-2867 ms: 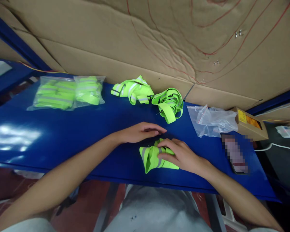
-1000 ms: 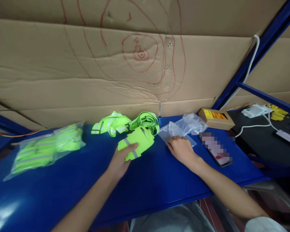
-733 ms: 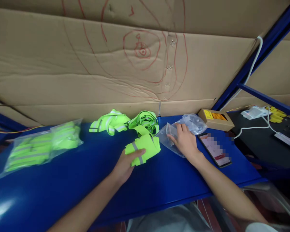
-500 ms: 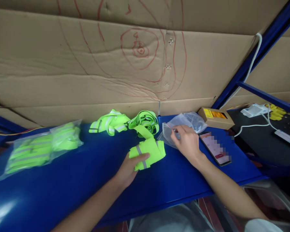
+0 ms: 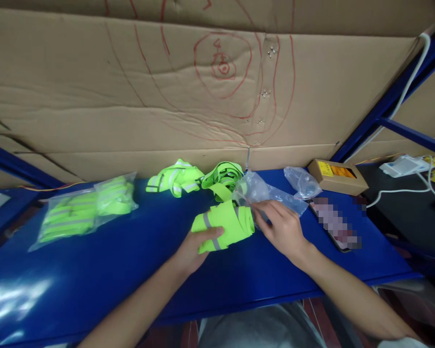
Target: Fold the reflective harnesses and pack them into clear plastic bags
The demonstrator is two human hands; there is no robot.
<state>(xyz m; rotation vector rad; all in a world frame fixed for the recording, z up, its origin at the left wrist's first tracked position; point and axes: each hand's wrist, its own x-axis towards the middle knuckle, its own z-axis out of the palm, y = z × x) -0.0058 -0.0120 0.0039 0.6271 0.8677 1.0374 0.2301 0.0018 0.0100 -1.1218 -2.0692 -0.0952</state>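
My left hand (image 5: pixel 199 244) is closed round a folded neon-green reflective strap (image 5: pixel 226 224) with grey stripes, its thumb lying across the top. One end of the strap trails back toward a loose green coil (image 5: pixel 226 175). Beside the bundle, my right hand (image 5: pixel 280 227) pinches the edge of a clear plastic bag (image 5: pixel 257 186). The bag spreads out behind the fingers, close to the strap's right end. Another clear bag (image 5: pixel 302 181) lies farther right. Left of the coil is a crumpled green strap piece (image 5: pixel 175 179).
Packed green straps in clear bags (image 5: pixel 70 215) lie on the left of the blue table (image 5: pixel 137 275). A phone (image 5: pixel 333 224) and a small cardboard box (image 5: pixel 338 176) are at the right. A cardboard wall (image 5: pixel 148 130) with red rings stands behind; a blue frame post (image 5: pixel 394 101) slants at right.
My right hand has drawn one clear bag leftward, up to the folded strap, separating it from the other bag. My left hand still holds the strap. The view has shifted slightly.
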